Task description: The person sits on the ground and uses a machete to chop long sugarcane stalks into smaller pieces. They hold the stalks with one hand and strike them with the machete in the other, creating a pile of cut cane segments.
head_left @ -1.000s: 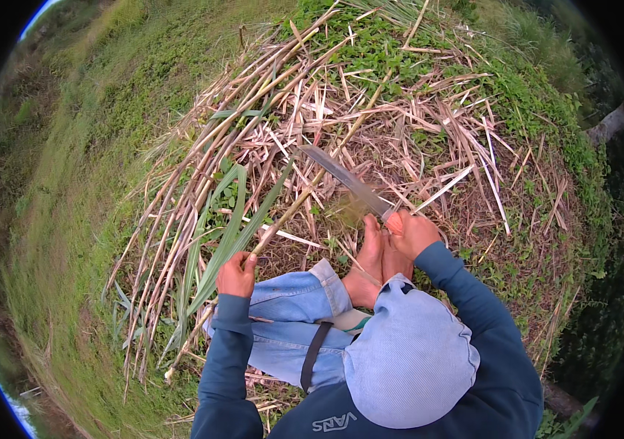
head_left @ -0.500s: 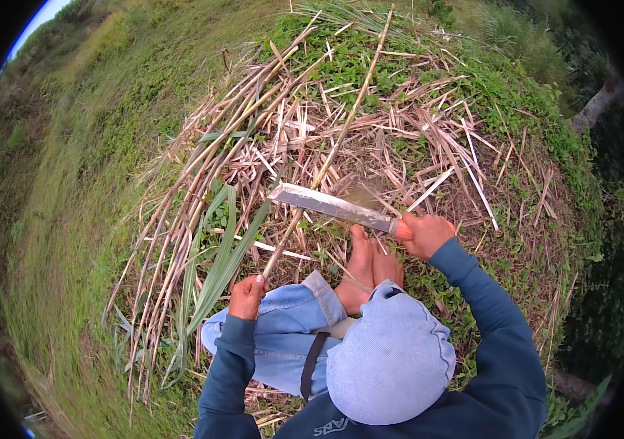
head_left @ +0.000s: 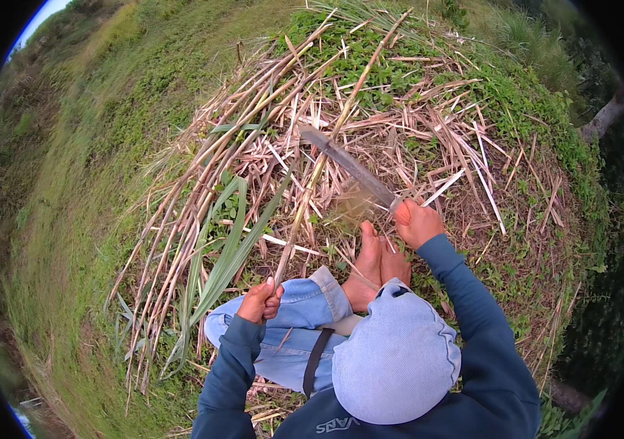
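Rough grass point(head_left: 70, 219) spreads over there on the left — a sliver of pale sky point(head_left: 37, 24) beyond it; off right, a greyish trunk point(head_left: 606, 115) slants — dark foliage point(head_left: 601, 293) below, low green plants point(head_left: 535, 121) nearer in

this is open outdoor ground, a grassy field or its edge, with a curved strip of pale sky point(head_left: 39, 23) at the upper left. rough green-and-yellow grass point(head_left: 85, 205) covers the whole left side, and low, broad-leaved green plants point(head_left: 385, 88) grow at the top. a thick, grey, slanting tree trunk point(head_left: 604, 117) and dark green foliage point(head_left: 604, 322) border the right. it also shows as a cutting spot: flat, straw-coloured dry litter point(head_left: 400, 139) lies scattered across the middle, long, thin, tan stalks point(head_left: 209, 164) form a loose heap beside it, and a long, grey-bladed machete point(head_left: 359, 174) is out over the litter.
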